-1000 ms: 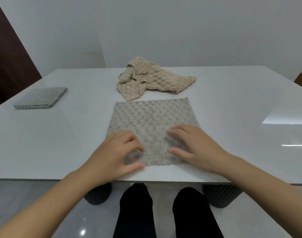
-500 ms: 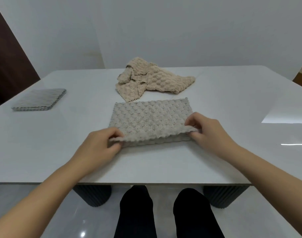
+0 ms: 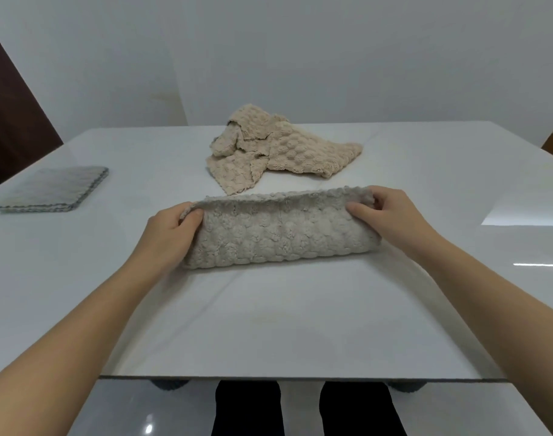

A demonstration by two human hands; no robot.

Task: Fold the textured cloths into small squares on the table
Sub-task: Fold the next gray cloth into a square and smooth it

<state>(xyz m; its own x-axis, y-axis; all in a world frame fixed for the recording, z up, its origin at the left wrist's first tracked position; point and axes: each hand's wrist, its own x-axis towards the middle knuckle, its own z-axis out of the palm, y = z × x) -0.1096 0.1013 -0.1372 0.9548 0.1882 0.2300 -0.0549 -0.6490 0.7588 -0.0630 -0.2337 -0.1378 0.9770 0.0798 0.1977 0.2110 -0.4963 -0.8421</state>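
A grey-beige bubble-textured cloth [image 3: 278,232] lies doubled over in the middle of the white table [image 3: 269,325], its fold toward me and its free edges at the far side. My left hand [image 3: 171,231] pinches the cloth's far left corner. My right hand [image 3: 388,215] pinches its far right corner. Behind it sits a crumpled tan textured cloth [image 3: 281,149], unfolded.
A folded grey cloth square [image 3: 53,188] lies at the table's left side. A dark brown door or panel [image 3: 7,114] stands at the far left. The table's front edge runs just above my dark trouser legs [image 3: 306,407]. A white wall is behind.
Both hands lifted the near edge of the flat cloth and carried it away from me over to the far edge, doubling the cloth over.
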